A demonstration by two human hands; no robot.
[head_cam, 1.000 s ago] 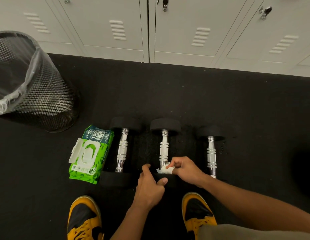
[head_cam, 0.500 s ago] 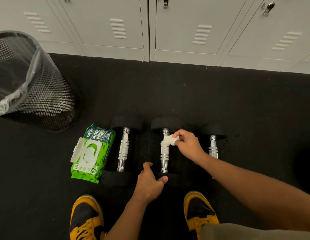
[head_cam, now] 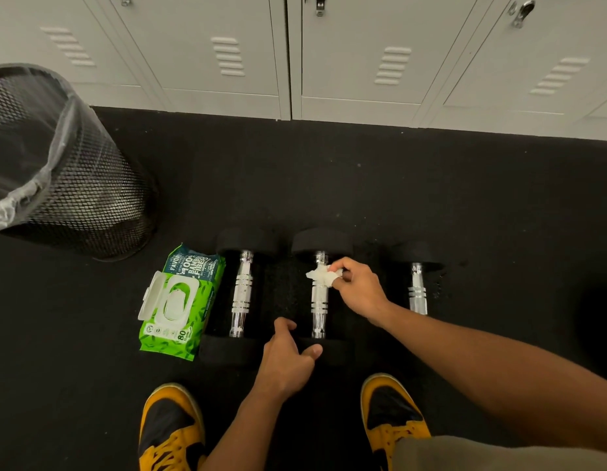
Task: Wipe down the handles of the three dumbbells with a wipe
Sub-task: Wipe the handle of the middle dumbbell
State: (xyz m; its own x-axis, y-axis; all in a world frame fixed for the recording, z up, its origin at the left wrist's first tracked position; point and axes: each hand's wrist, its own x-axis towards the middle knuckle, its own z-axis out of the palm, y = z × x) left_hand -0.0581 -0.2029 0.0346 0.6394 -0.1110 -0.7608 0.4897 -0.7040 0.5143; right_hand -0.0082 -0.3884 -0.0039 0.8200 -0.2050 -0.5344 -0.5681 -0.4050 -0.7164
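Three black dumbbells with chrome handles lie side by side on the dark floor: the left dumbbell (head_cam: 242, 294), the middle dumbbell (head_cam: 319, 307) and the right dumbbell (head_cam: 416, 287). My right hand (head_cam: 358, 288) pinches a crumpled white wipe (head_cam: 324, 275) against the far end of the middle handle. My left hand (head_cam: 286, 358) grips the near black head of the middle dumbbell. My right forearm hides the near part of the right dumbbell.
A green pack of wipes (head_cam: 179, 300) with its lid flipped open lies left of the dumbbells. A black mesh bin (head_cam: 67, 178) with a plastic liner stands at the far left. Grey lockers (head_cam: 363, 56) line the back. My yellow and black shoes (head_cam: 173, 430) are at the bottom.
My right hand slid the wipe from the near end of the middle handle up to its far end. My left hand stayed on the near head.
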